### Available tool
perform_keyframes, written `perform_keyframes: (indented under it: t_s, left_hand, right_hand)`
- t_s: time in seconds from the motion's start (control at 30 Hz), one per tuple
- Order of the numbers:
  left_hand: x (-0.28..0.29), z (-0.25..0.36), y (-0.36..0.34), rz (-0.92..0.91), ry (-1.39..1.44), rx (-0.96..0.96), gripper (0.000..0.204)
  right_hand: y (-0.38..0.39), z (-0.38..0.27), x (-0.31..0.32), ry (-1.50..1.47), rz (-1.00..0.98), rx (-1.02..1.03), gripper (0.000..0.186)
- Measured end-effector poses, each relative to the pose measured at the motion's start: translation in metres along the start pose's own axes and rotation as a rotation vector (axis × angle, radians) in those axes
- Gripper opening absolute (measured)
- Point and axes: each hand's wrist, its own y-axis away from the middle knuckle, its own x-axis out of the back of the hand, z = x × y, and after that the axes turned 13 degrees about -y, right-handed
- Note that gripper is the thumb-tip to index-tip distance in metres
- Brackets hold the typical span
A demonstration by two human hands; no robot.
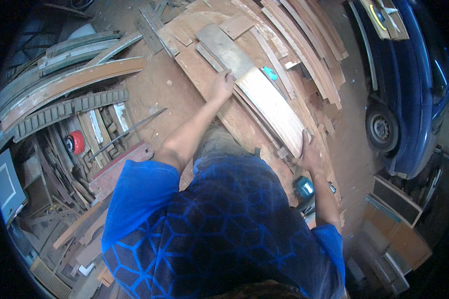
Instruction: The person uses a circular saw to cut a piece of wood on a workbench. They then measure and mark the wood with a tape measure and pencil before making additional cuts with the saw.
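Observation:
A long wooden board [272, 102] lies slantwise across the workbench [194, 62]. Its far part is grey and its near part looks pale and bright. My left hand [223, 86] is closed at the board's left edge, around the middle of its length. At the near right end, my right hand [308, 151] grips the corner with bent fingers. Thin wooden strips [257, 117] run along the board's left side. Just beyond its right edge rests a small turquoise object [270, 73], too small to name. A teal power tool [304, 187] sits near my right forearm, partly hidden.
Several long planks [309, 50] are stacked along the bench's right side. A blue car [409, 99] stands to the right. Scrap timber [70, 92], a red-rimmed wheel [75, 142] and a thin metal rod [127, 132] lie on the left. Wooden panels [396, 199] lean at the lower right.

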Motion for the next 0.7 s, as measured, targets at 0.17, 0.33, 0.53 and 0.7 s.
perform_keyframes:
  t_s: [0.17, 0.33, 0.53, 0.7]
  left_hand:
    - [-0.041, 0.007, -0.035, -0.233, -0.288, -0.112, 0.053]
    - [-0.054, -0.006, -0.031, -0.256, -0.292, -0.105, 0.062]
    - [-0.043, 0.009, -0.026, -0.399, -0.28, -0.065, 0.07]
    - [-0.042, -0.003, -0.021, -0.355, -0.353, -0.14, 0.07]
  right_hand:
    - [-0.001, 0.007, -0.011, -0.044, 0.039, 0.033, 0.131]
    - [-0.002, 0.02, -0.012, -0.074, 0.077, 0.127, 0.129]
    - [0.003, 0.037, -0.015, -0.114, 0.073, 0.13, 0.126]
    - [0.011, 0.037, -0.006, -0.162, 0.084, 0.159, 0.123]
